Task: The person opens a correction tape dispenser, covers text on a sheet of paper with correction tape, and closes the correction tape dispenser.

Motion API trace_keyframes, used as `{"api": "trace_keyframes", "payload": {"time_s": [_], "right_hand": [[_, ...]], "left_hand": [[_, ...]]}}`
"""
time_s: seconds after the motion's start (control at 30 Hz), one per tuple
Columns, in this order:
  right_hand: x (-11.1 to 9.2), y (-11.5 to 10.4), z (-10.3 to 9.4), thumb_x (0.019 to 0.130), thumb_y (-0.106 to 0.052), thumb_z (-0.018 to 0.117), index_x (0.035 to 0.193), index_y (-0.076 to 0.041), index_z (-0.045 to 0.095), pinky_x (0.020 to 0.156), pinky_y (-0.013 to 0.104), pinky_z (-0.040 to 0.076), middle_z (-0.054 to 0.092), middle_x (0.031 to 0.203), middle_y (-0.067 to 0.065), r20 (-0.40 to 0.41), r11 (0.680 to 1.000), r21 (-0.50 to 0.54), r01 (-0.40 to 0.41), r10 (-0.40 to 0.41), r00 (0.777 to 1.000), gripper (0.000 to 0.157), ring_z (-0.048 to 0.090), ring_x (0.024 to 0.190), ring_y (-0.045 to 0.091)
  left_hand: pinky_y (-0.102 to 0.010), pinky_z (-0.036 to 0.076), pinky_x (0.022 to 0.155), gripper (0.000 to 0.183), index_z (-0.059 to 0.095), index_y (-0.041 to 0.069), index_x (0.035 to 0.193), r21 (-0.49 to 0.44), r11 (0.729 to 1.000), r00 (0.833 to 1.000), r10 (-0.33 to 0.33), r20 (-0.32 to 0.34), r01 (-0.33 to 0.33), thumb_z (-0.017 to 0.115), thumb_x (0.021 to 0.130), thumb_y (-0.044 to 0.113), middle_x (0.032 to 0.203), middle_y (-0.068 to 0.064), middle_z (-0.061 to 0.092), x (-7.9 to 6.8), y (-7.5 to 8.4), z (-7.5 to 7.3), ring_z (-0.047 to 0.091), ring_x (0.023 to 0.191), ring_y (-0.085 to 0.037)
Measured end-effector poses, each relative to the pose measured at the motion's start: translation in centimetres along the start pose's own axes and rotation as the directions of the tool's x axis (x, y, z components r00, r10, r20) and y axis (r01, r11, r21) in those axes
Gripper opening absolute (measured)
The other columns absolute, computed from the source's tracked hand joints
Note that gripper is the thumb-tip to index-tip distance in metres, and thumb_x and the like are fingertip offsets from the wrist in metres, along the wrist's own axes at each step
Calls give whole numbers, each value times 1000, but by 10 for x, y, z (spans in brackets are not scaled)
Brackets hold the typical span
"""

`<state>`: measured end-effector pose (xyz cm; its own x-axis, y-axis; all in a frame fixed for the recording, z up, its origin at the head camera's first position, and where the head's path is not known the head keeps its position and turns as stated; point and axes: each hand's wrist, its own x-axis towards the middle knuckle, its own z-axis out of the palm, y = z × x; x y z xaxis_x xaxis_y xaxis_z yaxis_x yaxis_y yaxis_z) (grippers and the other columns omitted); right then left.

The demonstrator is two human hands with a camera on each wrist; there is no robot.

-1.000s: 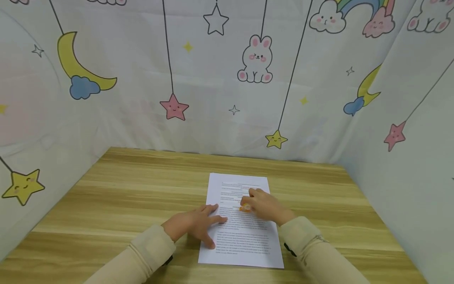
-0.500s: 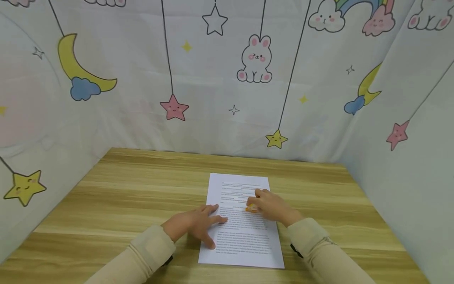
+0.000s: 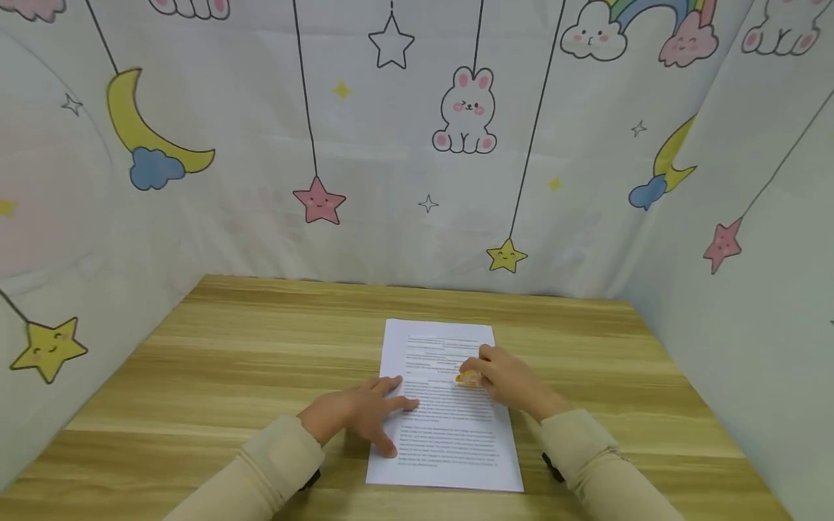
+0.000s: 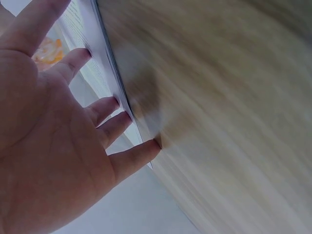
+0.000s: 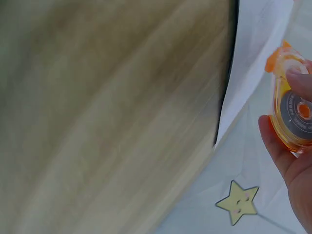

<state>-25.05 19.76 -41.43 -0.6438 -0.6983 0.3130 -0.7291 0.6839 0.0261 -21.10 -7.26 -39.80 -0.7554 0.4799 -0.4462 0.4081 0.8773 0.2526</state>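
A printed sheet of paper (image 3: pixel 449 474) lies on the wooden table, with blank white gaps among its upper lines of text. My left hand (image 3: pixel 365 414) rests spread along the sheet's left side, some fingertips on the paper; in the left wrist view, the fingers of that hand (image 4: pixel 53 131) stand apart at the sheet's edge. The right hand (image 3: pixel 515 382) holds an orange, see-through correction tape (image 3: pixel 468 378) over the text, right of the sheet's middle. Thumb and fingers grip its body in the right wrist view, where the correction tape (image 5: pixel 292 117) shows a dark round reel.
The wooden table (image 3: pixel 260 340) extends around the paper on all sides. White cloth walls (image 3: pixel 391 239) printed with stars, moons and bunnies close off the back and both sides. The sheet has a dark lower edge (image 4: pixel 117 73) in the left wrist view.
The right hand has moved a little to the right across the sheet with the correction tape. My left hand and the paper have stayed in place. The head view has shifted slightly.
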Motion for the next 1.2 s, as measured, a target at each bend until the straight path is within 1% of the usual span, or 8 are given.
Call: {"api": "trace_keyframes", "payload": {"time_s": [0.1,0.27,0.43,0.57,0.7,0.83,1.0,1.2], "right_hand": [[-3,2,-1,79,1,66,100,-19,66,57,18,31,43,74,-4,-87,999,47,-22,27,996,29,32,64,6],[-1,-3,-8,77,-2,69,101,-19,65,57,18,37,46,75,-4,-118,996,81,-49,58,991,30,41,64,7],[6,-14,-12,79,-5,67,105,-20,64,60,19,42,52,80,-3,-35,991,123,-57,62,997,30,48,67,9],[14,-25,-10,80,-6,66,106,-22,65,57,18,39,53,81,-4,52,985,141,-99,93,994,30,43,63,7],[22,-33,-5,80,-7,65,107,-23,66,57,18,37,53,80,-5,111,979,157,-127,111,988,32,41,63,6],[31,-40,1,80,-7,65,109,-22,66,57,19,36,53,80,-4,128,976,174,-131,109,986,33,40,62,6],[39,-46,7,79,-6,65,108,-22,68,55,18,35,53,78,-4,116,980,149,-133,116,986,33,38,61,6],[48,-55,12,79,-4,64,107,-22,68,59,20,37,54,81,-2,111,987,138,-86,71,991,33,41,65,8]], "left_hand": [[-54,27,107,77,38,39,138,12,1000,1000,7,-8,-7,74,71,47,154,-4,15,1,0,1,16,141,-30],[-54,28,107,79,38,33,138,21,999,999,28,-34,-27,75,70,46,153,-7,17,0,0,1,18,140,-32],[-54,28,107,80,38,25,137,15,999,998,29,-51,-28,76,70,45,153,-8,19,-3,0,1,19,140,-32],[-53,26,108,79,39,27,140,16,1000,998,23,-56,-22,75,71,45,153,-6,19,-4,0,3,17,141,-29],[-53,28,107,80,37,30,141,25,999,998,29,-64,-28,73,72,47,153,-4,20,-5,0,5,19,140,-31],[-55,28,106,84,34,32,142,25,999,998,29,-59,-28,73,70,50,153,-6,19,-6,-1,5,18,140,-34],[-53,28,107,87,34,32,142,28,999,998,31,-62,-30,74,68,53,154,-7,17,-10,1,6,18,141,-31],[-56,27,107,88,33,32,142,11,1000,998,12,-57,-11,74,68,53,154,-7,15,-13,5,8,15,141,-32]]}}
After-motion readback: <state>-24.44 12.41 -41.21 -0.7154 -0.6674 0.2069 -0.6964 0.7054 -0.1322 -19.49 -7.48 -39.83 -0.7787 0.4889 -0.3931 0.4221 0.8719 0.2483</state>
